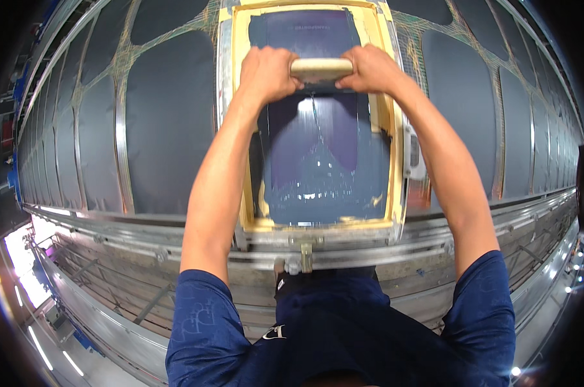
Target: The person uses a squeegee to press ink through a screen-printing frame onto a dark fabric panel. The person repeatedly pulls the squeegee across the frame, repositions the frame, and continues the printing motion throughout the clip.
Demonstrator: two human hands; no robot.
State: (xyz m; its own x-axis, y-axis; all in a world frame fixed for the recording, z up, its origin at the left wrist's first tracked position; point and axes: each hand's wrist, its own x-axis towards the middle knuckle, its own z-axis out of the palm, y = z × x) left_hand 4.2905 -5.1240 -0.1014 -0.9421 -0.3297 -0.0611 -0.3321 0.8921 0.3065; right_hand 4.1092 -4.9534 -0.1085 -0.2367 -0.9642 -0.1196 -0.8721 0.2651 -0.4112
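Observation:
Both my arms reach forward over a screen printing frame (397,193) with yellow tape round its inner edges. My left hand (267,72) is closed round the left end of a squeegee (321,66) with a pale, rounded handle. Its right end is gripped by my right hand (367,69). The squeegee lies across the far half of the screen mesh (318,155), its blade mostly hidden under the handle. Dark grey-blue ink coats the mesh, with a purplish area in the middle and shiny wet specks nearer me.
Dark fabric panels (169,122) lie in a row on a long table to both sides, with multicoloured smears between them. A metal rail (434,248) runs along the near edge. A clamp (306,251) sits at the frame's near end, and a white plastic piece (413,153) at its right side.

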